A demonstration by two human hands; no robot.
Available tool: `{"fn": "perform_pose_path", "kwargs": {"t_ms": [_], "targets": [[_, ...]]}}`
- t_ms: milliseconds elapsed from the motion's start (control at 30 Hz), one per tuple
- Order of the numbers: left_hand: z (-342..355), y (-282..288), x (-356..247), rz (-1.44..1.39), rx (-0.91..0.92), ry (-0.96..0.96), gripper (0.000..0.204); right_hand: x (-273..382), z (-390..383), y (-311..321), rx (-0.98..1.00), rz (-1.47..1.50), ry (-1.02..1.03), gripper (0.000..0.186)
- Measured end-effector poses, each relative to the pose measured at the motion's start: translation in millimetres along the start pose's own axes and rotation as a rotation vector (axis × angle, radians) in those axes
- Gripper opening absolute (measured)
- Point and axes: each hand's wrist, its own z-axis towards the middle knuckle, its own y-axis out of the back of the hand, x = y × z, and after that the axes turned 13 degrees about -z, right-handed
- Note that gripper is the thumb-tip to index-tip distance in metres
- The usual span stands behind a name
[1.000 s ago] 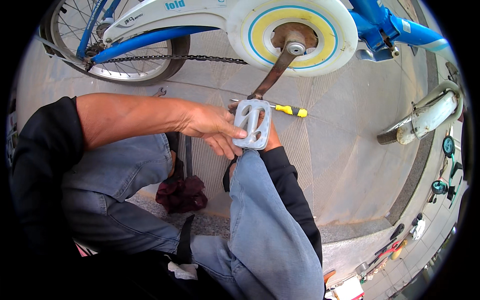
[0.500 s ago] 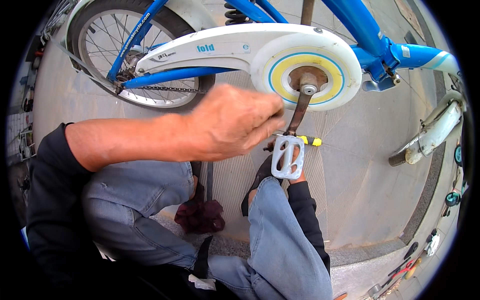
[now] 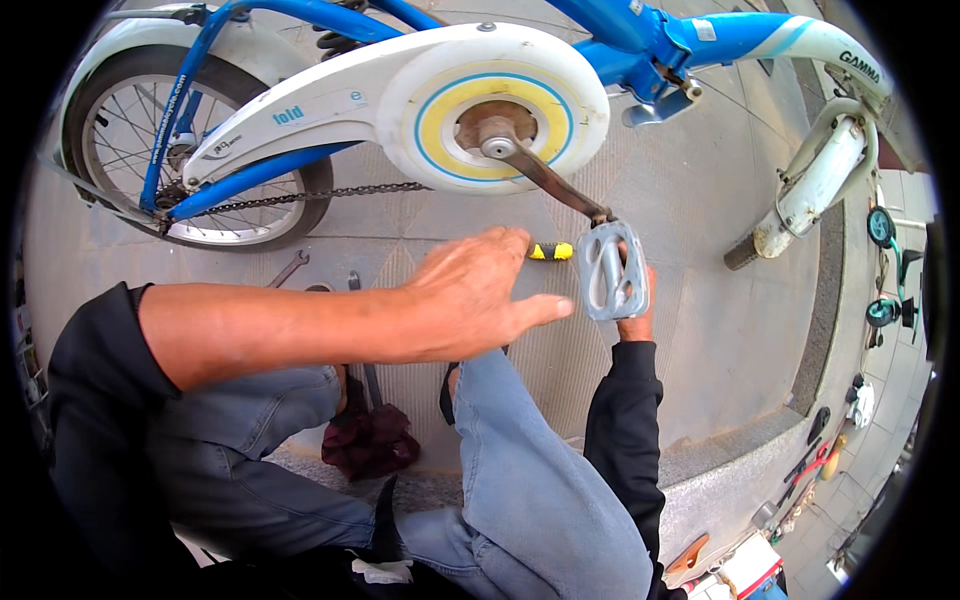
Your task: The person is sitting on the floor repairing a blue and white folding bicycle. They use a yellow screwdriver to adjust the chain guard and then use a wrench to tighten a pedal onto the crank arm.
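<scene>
A grey bicycle pedal (image 3: pixel 590 272) hangs from a rusty crank arm (image 3: pixel 556 183), which slants down and right from the white and yellow chain cover (image 3: pixel 400 95). Behind the pedal, my right hand (image 3: pixel 638 325) is closed around it; most of its fingers are hidden, though skin shows beside the pedal and through its openings. To the left of the pedal my left hand (image 3: pixel 480 285) is in the air, empty, with its thumb stretched out toward it. Just past the left fingertips lies a yellow and black tool handle (image 3: pixel 550 251) on the ground.
The blue bicycle frame (image 3: pixel 265 178) and rear wheel (image 3: pixel 235 225) stand ahead. A wrench (image 3: pixel 291 268) and another metal tool (image 3: pixel 355 281) lie left of my knees. A maroon cloth (image 3: pixel 368 447) sits between my feet. Tools, including red-handled ones (image 3: pixel 815 466), lie along the right.
The crank and pedal have swung to the right, my right hand going with them. My left hand has opened from bunched fingers and turned. The whole view has shifted right.
</scene>
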Motion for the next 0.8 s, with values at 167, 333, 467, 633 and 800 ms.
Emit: {"fn": "perform_pose_path", "kwargs": {"t_ms": [167, 333, 467, 633, 800], "targets": [[53, -27, -31, -0.483, 0.107, 0.407, 0.093, 1, 21, 29, -0.013, -0.163, 0.028, 0.022], [103, -94, -41, -0.748, -0.210, 0.424, 0.072, -8, 18, 26, -0.008, -0.163, -0.038, 0.022], [107, -105, -41, -0.884, -0.272, 0.499, 0.042, -8, 28, 33, 0.052, -0.119, 0.025, 0.021], [105, -105, -43, -0.939, -0.223, 0.443, 0.036, -16, 37, 57, 0.126, -0.059, 0.008, 0.016], [98, -98, -36, -1.000, -0.221, 0.352, 0.040, 31, 40, 74, 0.178, -0.183, 0.070, 0.019]]}}
